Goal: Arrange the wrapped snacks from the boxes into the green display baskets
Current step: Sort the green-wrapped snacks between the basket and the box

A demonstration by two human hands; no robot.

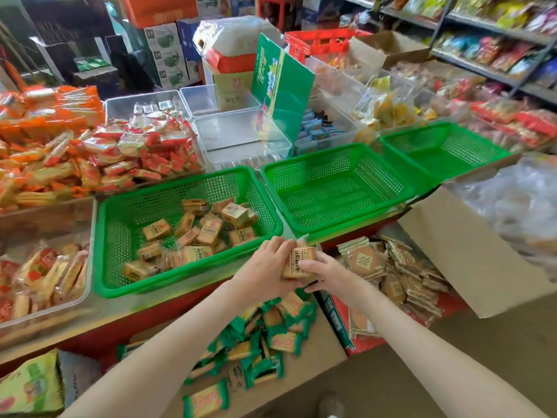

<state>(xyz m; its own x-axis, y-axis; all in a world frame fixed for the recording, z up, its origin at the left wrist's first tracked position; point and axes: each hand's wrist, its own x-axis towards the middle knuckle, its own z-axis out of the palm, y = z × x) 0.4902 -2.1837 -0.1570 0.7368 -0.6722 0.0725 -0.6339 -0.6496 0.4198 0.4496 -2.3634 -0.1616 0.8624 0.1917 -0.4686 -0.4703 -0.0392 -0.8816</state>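
Both hands (pixel 265 267) (pixel 328 276) grip snack (pixel 301 262), beside basket (pixel 180 285) rim

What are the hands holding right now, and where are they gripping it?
Tan wrapped snacks, one pack or a few. The left hand grips the left side; the right hand grips the right side.

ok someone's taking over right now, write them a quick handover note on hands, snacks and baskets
Left hand and right hand: both grip tan wrapped snacks just off the near right corner of the left green basket.
Done: that basket holds a loose layer of matching packets.
Left: the middle green basket and right green basket hold nothing. Green-wrapped snacks and square brown-wrapped snacks wait in the boxes below.
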